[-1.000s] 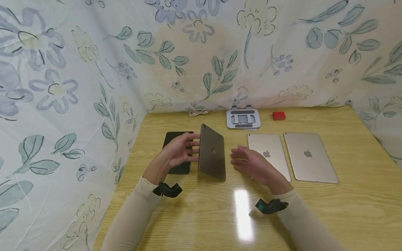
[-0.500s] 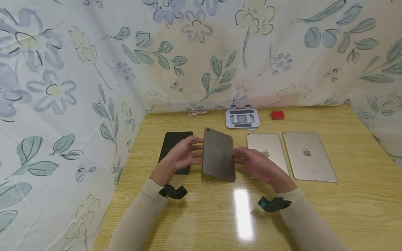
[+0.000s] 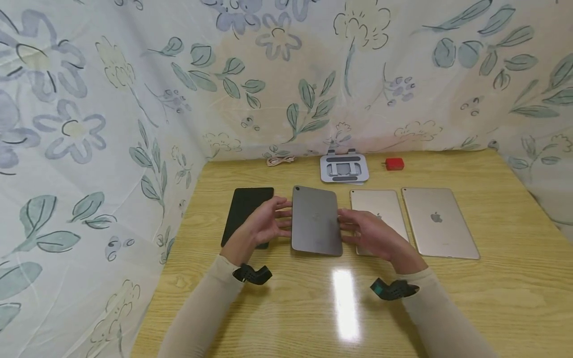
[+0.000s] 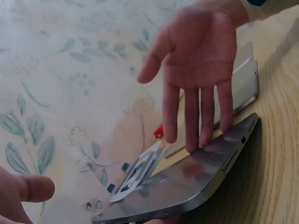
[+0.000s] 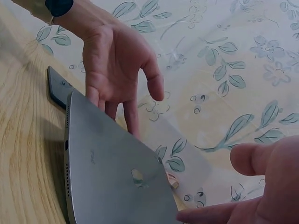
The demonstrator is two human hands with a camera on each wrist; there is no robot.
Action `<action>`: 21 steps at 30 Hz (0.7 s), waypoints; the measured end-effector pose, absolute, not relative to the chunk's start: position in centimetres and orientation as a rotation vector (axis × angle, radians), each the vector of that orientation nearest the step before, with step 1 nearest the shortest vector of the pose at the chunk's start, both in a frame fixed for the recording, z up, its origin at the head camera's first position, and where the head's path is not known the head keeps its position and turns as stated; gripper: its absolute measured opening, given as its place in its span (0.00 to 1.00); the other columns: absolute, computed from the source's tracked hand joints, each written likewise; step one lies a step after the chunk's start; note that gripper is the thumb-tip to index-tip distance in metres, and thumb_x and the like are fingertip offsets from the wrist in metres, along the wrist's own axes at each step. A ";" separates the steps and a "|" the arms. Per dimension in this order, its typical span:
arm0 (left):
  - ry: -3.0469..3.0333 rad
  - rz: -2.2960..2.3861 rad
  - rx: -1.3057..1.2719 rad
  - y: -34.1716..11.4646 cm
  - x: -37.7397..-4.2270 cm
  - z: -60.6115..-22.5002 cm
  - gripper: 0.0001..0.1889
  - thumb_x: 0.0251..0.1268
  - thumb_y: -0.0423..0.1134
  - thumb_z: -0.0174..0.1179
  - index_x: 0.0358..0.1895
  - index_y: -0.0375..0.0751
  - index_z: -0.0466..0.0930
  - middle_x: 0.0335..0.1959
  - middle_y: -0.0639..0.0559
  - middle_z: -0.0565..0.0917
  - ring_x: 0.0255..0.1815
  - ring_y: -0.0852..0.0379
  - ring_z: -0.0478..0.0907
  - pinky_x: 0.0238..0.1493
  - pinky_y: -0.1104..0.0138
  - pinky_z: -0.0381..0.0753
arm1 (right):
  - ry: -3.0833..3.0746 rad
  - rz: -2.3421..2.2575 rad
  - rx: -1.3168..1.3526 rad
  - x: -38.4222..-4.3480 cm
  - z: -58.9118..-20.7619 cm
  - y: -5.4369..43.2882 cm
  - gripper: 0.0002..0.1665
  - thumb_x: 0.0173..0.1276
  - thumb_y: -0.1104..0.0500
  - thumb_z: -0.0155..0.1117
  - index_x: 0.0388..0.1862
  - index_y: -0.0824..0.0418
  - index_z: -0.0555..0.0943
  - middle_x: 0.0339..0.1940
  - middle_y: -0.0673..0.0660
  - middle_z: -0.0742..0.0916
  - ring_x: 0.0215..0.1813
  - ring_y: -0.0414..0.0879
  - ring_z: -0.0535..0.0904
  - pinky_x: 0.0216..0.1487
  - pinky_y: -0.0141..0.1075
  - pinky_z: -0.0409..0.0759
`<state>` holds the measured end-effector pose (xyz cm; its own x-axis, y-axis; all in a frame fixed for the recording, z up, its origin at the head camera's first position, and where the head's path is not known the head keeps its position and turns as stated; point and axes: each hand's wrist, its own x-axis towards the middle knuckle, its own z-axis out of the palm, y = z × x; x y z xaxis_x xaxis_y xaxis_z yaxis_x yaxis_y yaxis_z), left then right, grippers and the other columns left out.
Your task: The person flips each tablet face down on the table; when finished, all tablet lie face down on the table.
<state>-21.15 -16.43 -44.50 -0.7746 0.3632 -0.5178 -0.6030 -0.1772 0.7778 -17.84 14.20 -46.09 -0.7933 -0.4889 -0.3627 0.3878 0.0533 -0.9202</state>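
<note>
A dark grey tablet (image 3: pixel 315 221), its back with a faint apple logo facing up, is tilted just above the table between both hands. The straight fingers of my left hand (image 3: pixel 267 221) reach under its left edge, thumb off it; the left wrist view shows that thumb apart from the tablet (image 4: pixel 187 184). On the other side, my right hand (image 3: pixel 369 231) touches the right edge with extended fingers. In the right wrist view, the right hand's thumb (image 5: pixel 250 158) also stands clear. A black tablet (image 3: pixel 243 211) lies flat at left, partly behind the left hand.
Two gold tablets lie at right: a smaller one (image 3: pixel 376 199), partly covered by the right hand, and a larger one (image 3: pixel 438 223). Along the back are a coiled cable (image 3: pixel 280 160), a grey folding stand (image 3: pixel 343 168) and a red plug adapter (image 3: pixel 395 164). Floral cloth (image 3: pixel 268 99) borders the table.
The grey tablet has turned from nearly upright on edge to a flatter tilt, its right side moving right and down. My right fingers have come to its right edge; my left hand shifted slightly right.
</note>
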 end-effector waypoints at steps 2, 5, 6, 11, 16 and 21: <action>1.463 2.001 -0.298 -16.2 -21.3 -44.8 0.30 0.89 0.50 0.46 0.83 0.38 0.62 0.77 0.34 0.67 0.75 0.33 0.71 0.80 0.32 0.68 | 1.729 -1.800 -0.105 -17.8 -46.0 14.3 0.46 0.93 0.42 0.42 0.90 0.74 0.46 0.92 0.71 0.53 0.92 0.69 0.47 0.89 0.62 0.59; 1.465 1.994 -0.311 -16.0 -21.4 -45.2 0.31 0.87 0.50 0.48 0.83 0.38 0.62 0.76 0.34 0.68 0.75 0.34 0.72 0.79 0.33 0.70 | 1.746 -1.789 -0.102 -17.8 -46.0 14.4 0.45 0.93 0.43 0.42 0.89 0.74 0.46 0.91 0.71 0.54 0.91 0.69 0.48 0.88 0.62 0.60; 1.472 1.985 -0.307 -15.9 -21.5 -45.3 0.31 0.87 0.50 0.47 0.83 0.38 0.61 0.76 0.35 0.69 0.74 0.35 0.73 0.77 0.35 0.72 | 1.750 -1.787 -0.100 -17.8 -46.0 14.4 0.45 0.93 0.43 0.42 0.89 0.74 0.46 0.91 0.71 0.54 0.91 0.69 0.49 0.88 0.62 0.61; 1.500 1.943 -0.290 -15.5 -21.7 -45.6 0.30 0.86 0.51 0.48 0.81 0.37 0.63 0.68 0.39 0.75 0.64 0.42 0.78 0.63 0.46 0.81 | 1.757 -1.776 -0.089 -17.8 -45.9 14.5 0.46 0.93 0.42 0.43 0.89 0.73 0.46 0.91 0.71 0.54 0.91 0.69 0.50 0.88 0.62 0.62; 1.549 1.889 -0.260 -15.2 -21.9 -45.5 0.29 0.88 0.52 0.49 0.79 0.35 0.67 0.64 0.41 0.76 0.60 0.46 0.79 0.58 0.53 0.83 | 1.787 -1.768 -0.074 -17.7 -45.7 14.6 0.45 0.93 0.42 0.43 0.89 0.73 0.50 0.90 0.72 0.57 0.89 0.69 0.54 0.87 0.62 0.65; 1.603 1.813 -0.235 -14.9 -21.9 -45.1 0.30 0.88 0.53 0.50 0.79 0.35 0.65 0.67 0.40 0.72 0.63 0.45 0.75 0.65 0.51 0.82 | 1.801 -1.776 -0.062 -17.8 -45.6 14.7 0.44 0.93 0.42 0.43 0.89 0.72 0.53 0.89 0.73 0.59 0.88 0.68 0.57 0.86 0.61 0.66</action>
<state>-21.88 -14.86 -45.12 -0.7418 0.3743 -0.5565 -0.5983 0.0057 0.8013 -17.81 14.74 -45.62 -0.8179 -0.4345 -0.3772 0.3710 0.1030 -0.9229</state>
